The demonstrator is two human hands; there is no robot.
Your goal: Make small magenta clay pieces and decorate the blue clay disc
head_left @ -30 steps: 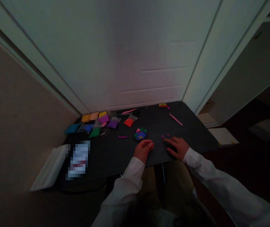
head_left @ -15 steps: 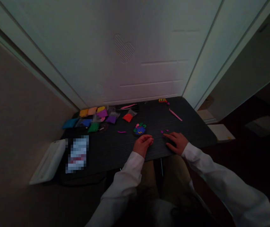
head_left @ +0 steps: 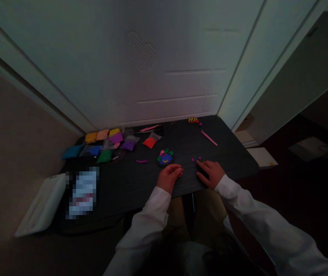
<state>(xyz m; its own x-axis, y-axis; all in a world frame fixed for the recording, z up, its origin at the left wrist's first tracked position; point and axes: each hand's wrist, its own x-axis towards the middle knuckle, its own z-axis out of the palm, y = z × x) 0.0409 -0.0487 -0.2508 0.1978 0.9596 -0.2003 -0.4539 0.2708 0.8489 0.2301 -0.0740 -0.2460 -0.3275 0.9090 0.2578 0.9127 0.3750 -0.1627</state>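
My left hand [head_left: 169, 178] rests near the table's front edge, thumb and fingers pinched together; whatever may be between them is too small to make out. Just beyond it sits a round clay piece [head_left: 164, 158], blue in the middle with green, pink and yellow bits on it. My right hand [head_left: 210, 173] is palm down on the dark tabletop, fingers stretched out and apart. Its index fingertip is beside several tiny purple clay bits [head_left: 192, 159]. To the left of the round piece lies a thin purple clay strip [head_left: 142, 161].
Bags of coloured clay [head_left: 105, 156] are grouped at the back left, with a red clay bag [head_left: 150, 142] nearer the middle. Pink tweezers [head_left: 209, 138] lie at the right, below a small yellow-dotted piece [head_left: 193, 120]. A blurred-out object [head_left: 83, 193] is at front left.
The view has shifted, so the table sits slightly further left. My right index fingertip has shifted a little off the purple bits, and one more bit shows. My left hand stays pinched.
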